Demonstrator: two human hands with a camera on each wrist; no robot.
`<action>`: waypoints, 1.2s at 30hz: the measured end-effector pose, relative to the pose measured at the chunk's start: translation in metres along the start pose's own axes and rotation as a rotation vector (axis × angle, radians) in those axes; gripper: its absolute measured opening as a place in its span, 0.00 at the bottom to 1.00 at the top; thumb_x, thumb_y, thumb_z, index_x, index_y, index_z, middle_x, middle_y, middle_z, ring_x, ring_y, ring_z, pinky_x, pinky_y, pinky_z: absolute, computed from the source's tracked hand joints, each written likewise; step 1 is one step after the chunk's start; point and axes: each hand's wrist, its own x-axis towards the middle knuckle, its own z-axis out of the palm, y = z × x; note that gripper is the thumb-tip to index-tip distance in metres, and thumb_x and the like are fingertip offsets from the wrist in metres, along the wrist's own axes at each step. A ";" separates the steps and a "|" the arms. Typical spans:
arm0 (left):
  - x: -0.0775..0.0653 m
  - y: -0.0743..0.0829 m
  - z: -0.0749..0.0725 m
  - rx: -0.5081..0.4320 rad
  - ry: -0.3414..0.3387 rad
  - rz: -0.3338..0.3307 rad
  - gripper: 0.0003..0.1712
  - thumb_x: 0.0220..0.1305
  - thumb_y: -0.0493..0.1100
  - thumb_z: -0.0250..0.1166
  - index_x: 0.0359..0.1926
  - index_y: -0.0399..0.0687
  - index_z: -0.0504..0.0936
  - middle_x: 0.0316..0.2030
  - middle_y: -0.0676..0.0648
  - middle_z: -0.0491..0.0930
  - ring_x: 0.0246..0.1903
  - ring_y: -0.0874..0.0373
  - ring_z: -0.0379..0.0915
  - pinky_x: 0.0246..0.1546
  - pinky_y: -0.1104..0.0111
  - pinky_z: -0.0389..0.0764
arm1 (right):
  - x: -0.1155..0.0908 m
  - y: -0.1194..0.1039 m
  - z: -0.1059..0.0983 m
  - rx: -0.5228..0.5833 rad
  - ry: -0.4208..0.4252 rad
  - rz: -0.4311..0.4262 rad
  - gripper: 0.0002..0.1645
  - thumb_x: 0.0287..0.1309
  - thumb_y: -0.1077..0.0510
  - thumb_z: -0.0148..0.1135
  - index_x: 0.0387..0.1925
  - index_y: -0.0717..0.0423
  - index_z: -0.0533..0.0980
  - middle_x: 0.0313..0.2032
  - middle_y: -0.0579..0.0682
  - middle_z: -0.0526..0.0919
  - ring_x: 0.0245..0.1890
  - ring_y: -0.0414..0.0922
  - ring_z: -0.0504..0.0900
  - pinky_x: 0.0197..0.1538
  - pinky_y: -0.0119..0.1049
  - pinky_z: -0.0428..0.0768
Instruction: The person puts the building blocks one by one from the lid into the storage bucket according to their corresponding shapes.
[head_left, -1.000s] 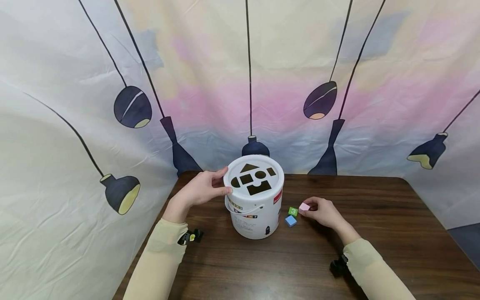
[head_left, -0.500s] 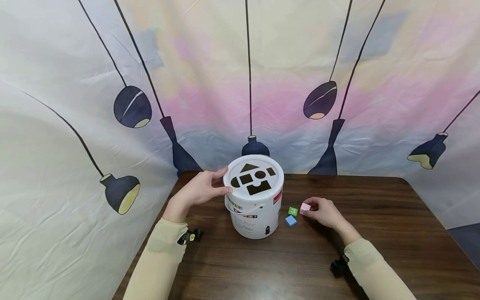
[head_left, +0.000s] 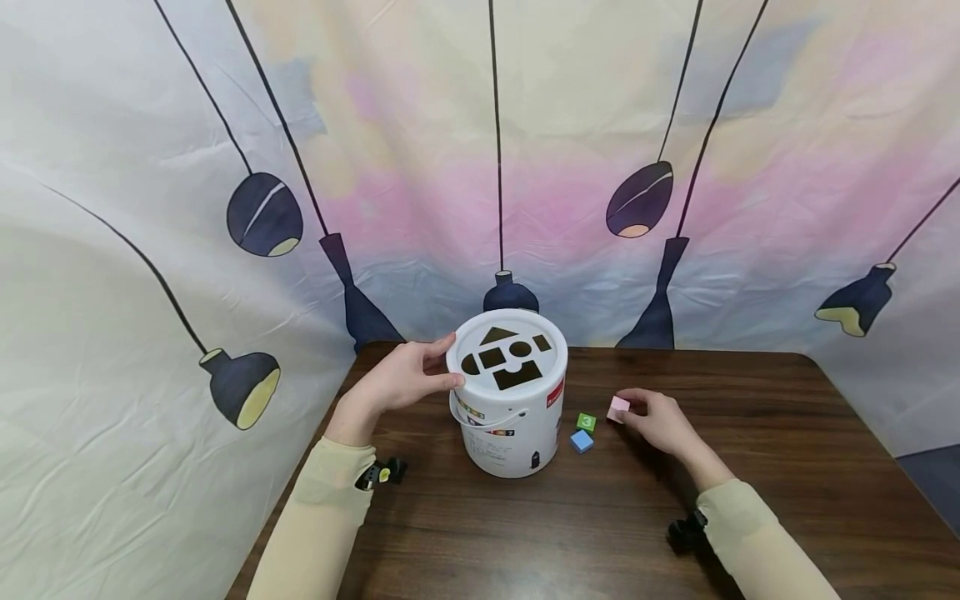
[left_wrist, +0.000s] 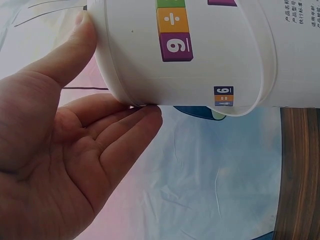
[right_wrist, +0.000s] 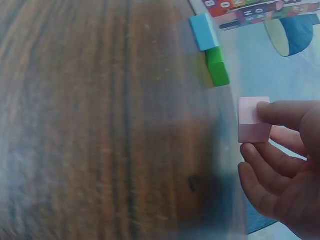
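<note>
A white lidded bucket [head_left: 510, 437] with shape cut-outs in its top stands on the table. My left hand [head_left: 408, 373] rests against its rim, the thumb on one side and nearly straight fingers on the other, as the left wrist view shows. My right hand [head_left: 660, 419] pinches a small pink block [right_wrist: 254, 120] between thumb and fingertips, low over the table to the right of the bucket. A green block [head_left: 587, 423] marked 3 and a blue block [head_left: 581, 442] lie together between the bucket and the pink block.
The brown wooden table [head_left: 480, 542] ends at a far edge just behind the bucket. A fabric backdrop [head_left: 450, 150] with painted lamps hangs behind and to the sides. The bucket's thin white handle [left_wrist: 267, 60] hangs down along its side.
My right hand has moved a little to the right and back with the pink block, widening the gap to the green block. The left hand and bucket have stayed put.
</note>
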 end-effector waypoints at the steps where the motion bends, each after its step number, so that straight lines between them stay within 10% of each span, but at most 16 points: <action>1: 0.000 0.000 0.000 0.000 0.000 0.000 0.51 0.69 0.59 0.75 0.82 0.49 0.62 0.78 0.42 0.64 0.78 0.46 0.60 0.74 0.49 0.67 | 0.000 -0.001 -0.002 0.002 0.014 0.000 0.26 0.73 0.56 0.69 0.65 0.67 0.79 0.52 0.62 0.87 0.50 0.56 0.85 0.49 0.50 0.83; 16: -0.001 0.002 -0.001 -0.013 0.003 0.000 0.50 0.69 0.58 0.75 0.82 0.47 0.62 0.78 0.41 0.64 0.78 0.46 0.60 0.74 0.49 0.68 | 0.000 -0.044 -0.044 0.037 0.229 -0.092 0.25 0.78 0.58 0.64 0.69 0.66 0.77 0.59 0.68 0.84 0.55 0.62 0.85 0.51 0.51 0.84; 27: -0.001 0.002 0.000 -0.039 -0.008 0.006 0.50 0.70 0.56 0.75 0.82 0.47 0.62 0.78 0.41 0.64 0.76 0.47 0.62 0.72 0.50 0.70 | 0.002 -0.091 -0.050 0.154 0.411 -0.238 0.24 0.77 0.56 0.65 0.69 0.59 0.79 0.55 0.61 0.86 0.49 0.50 0.82 0.45 0.19 0.74; 36: -0.002 0.004 -0.001 -0.038 -0.009 -0.008 0.50 0.69 0.57 0.75 0.83 0.48 0.61 0.78 0.41 0.64 0.76 0.46 0.63 0.71 0.50 0.72 | 0.008 -0.132 -0.039 0.248 0.366 -0.368 0.23 0.77 0.59 0.64 0.68 0.59 0.80 0.56 0.60 0.85 0.51 0.50 0.82 0.47 0.23 0.79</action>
